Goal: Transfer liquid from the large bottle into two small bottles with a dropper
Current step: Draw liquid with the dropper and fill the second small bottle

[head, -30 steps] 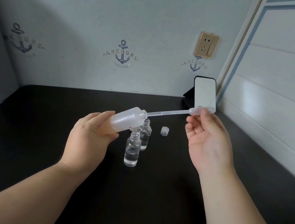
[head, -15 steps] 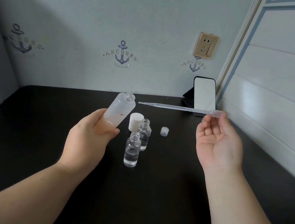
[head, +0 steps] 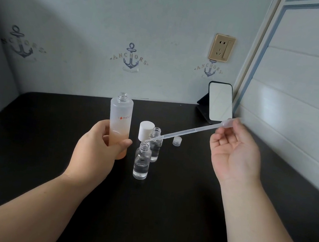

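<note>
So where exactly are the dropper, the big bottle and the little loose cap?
dropper (head: 185, 132), head view, middle of its clear stem.
big bottle (head: 120, 113), head view, frosted body near the lettering.
little loose cap (head: 177, 140), head view, its side.

The middle of the black surface (head: 28, 143) was crowded: two small open bottles (head: 142, 160) stood just beside each other, a white cap (head: 145, 132) touching or just behind them, a small clear cap (head: 177, 140) near to their right, and the frosted large bottle (head: 119, 123) stood upright in the left hand (head: 96, 153) just to their left. The dropper (head: 186, 130) slanted from the right hand (head: 234, 152) across the farther bottle, barring that approach. A mirror on a stand (head: 219, 101) blocked the far right corner, while the left side and near edge lay bare.
</note>
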